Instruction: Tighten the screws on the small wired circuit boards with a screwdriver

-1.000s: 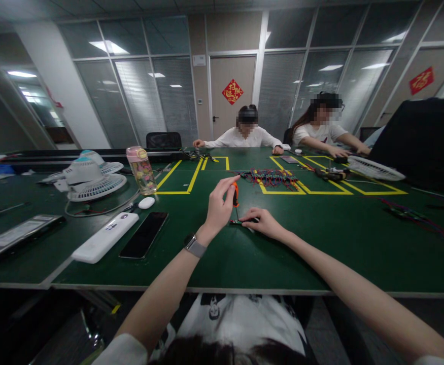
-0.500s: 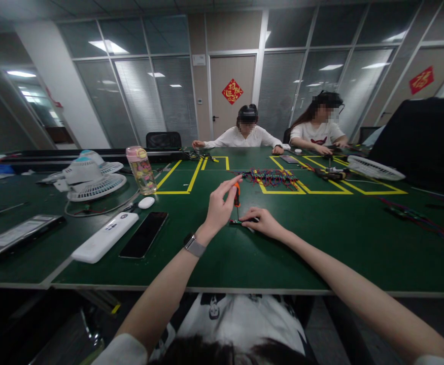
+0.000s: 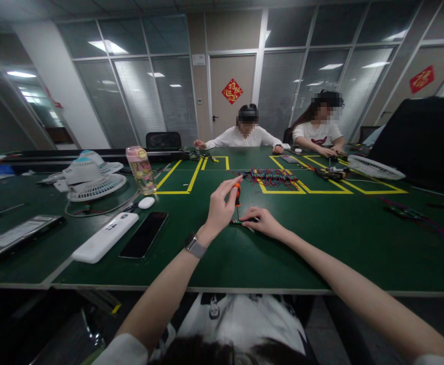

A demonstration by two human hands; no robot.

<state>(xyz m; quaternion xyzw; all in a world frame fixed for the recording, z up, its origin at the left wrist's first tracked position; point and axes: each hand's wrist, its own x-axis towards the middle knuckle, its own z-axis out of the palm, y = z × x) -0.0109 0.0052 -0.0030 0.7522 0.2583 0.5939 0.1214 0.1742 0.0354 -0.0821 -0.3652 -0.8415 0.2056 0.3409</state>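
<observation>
Table [image 3: 282,268]: green top, pale front edge.
Watch [image 3: 196,245]: grey band, on the left wrist.
Phone [image 3: 144,235]: dark screen upward, lying left of the left forearm.
Power bank [image 3: 105,238]: white, lying left of the phone.
Right hand [image 3: 263,223]: low on the table, fingers bent, tips closed on the right end of the board; a dark bit under the fingers, too small to tell.
Board [image 3: 235,221]: small, with parts on it, flat on the table; directly left of the right fingertips, below and slightly right of the left hand.
Left hand [image 3: 220,204]: raised above the table, fingers long and gently curved, thumb and fingers about the screwdriver's handle; tightness of grip cannot be told.
Screwdriver [image 3: 238,194]: orange and black, upright, shaft running down to the board.
Case [image 3: 146,203]: white, rounded, beyond the phone.
Bottle [image 3: 141,172]: pink lid, clear body, standing beside a fan [image 3: 97,187].
Wires [image 3: 271,177]: red and dark tangle, beyond both hands, over yellow tape [image 3: 282,192].
Two co-workers: white tops, seated at the far side.
</observation>
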